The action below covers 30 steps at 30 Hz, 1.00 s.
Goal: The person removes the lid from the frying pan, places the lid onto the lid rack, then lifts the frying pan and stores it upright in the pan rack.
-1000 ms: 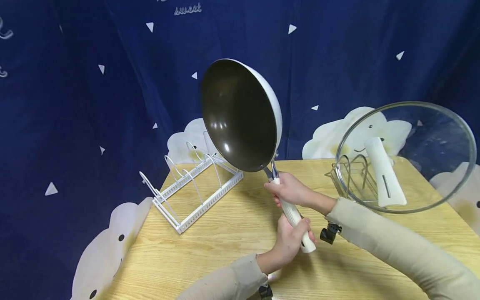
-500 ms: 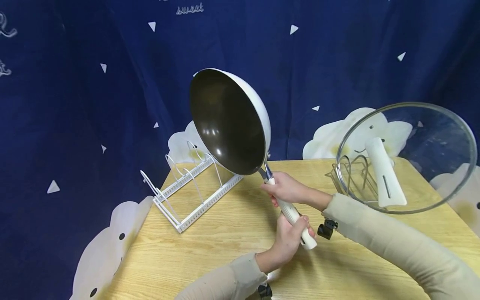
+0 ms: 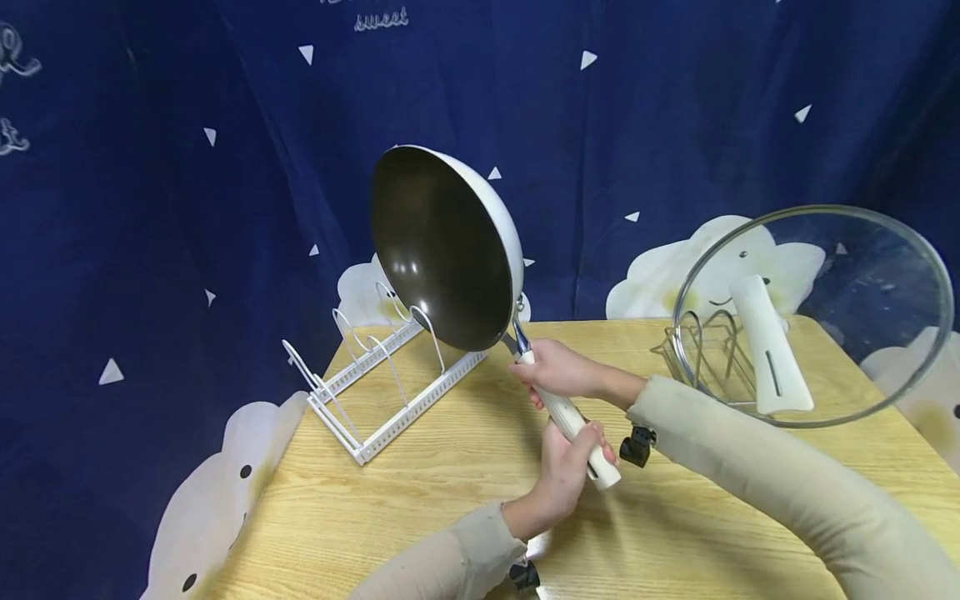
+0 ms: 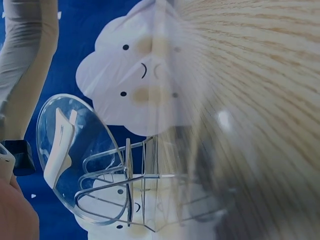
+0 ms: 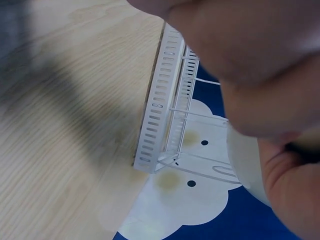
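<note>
A large wok (image 3: pixel 442 250), dark inside and white outside, is held up and tilted on its side in the head view. My right hand (image 3: pixel 558 368) grips its white handle (image 3: pixel 564 415) near the metal neck. Lower down, my left hand (image 3: pixel 566 468) grips the same handle close to its end. The wok's lower rim overlaps the far end of a white wire rack (image 3: pixel 420 408) on the left of the table. In the right wrist view, curled fingers (image 5: pixel 250 55) fill the upper right, with a strip of the wok's white outside (image 5: pixel 245 160) beneath them.
A glass lid (image 3: pixel 862 333) with a white handle stands upright in a small metal wire stand (image 3: pixel 697 354) at the table's right. The wooden table (image 3: pixel 420 517) ends at the back against a dark blue curtain (image 3: pixel 225 208) with cloud patterns.
Both hands have carried the wok left and slightly down, from beside the white rack to over its far end. The lid and both racks have stayed put.
</note>
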Motion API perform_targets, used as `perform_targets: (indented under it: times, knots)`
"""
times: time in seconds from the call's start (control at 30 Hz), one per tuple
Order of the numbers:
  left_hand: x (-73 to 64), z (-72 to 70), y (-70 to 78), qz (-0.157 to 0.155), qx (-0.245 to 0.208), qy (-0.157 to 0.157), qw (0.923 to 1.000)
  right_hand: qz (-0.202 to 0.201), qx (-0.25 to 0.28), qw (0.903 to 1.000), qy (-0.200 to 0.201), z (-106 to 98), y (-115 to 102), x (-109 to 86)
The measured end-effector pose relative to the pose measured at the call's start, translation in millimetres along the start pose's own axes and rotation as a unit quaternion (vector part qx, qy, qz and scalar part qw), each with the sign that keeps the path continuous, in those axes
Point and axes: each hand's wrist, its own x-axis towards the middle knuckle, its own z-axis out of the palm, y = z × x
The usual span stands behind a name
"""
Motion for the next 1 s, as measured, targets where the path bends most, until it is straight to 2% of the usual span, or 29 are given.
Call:
perform_targets:
  times: [0.1, 0.23, 0.4, 0.57, 0.77, 1.0]
  knots:
    - [-0.1, -4.5, 1.9, -0.002, -0.005, -0.008, 1.0000, 0.006, -0.001, 1.0000, 0.006, 3.6, -0.8, 3.9]
    - [-0.8, -10.6, 4.2, -0.019, -0.023, -0.012, 0.9995, 0.013, 0.005, 0.9998, 0.014, 8.9, -0.9, 9.0]
    - [-1.3, -15.4, 7.2, -0.037, -0.050, -0.002, 0.9981, 0.008, -0.002, 0.9998, 0.016, 14.2, -2.3, 13.6]
    - [-1.3, -16.4, 11.6, -0.042, -0.066, 0.010, 0.9969, 0.017, -0.010, 0.9996, 0.018, 17.2, -5.7, 16.6]
    - [-1.0, -12.9, 15.6, -0.047, -0.096, 0.043, 0.9934, 0.022, -0.019, 0.9994, 0.018, 19.9, -6.5, 19.3]
    - [1.2, -10.6, 18.8, -0.078, -0.115, 0.080, 0.9871, 0.027, -0.025, 0.9992, 0.014, 23.3, -5.6, 21.8]
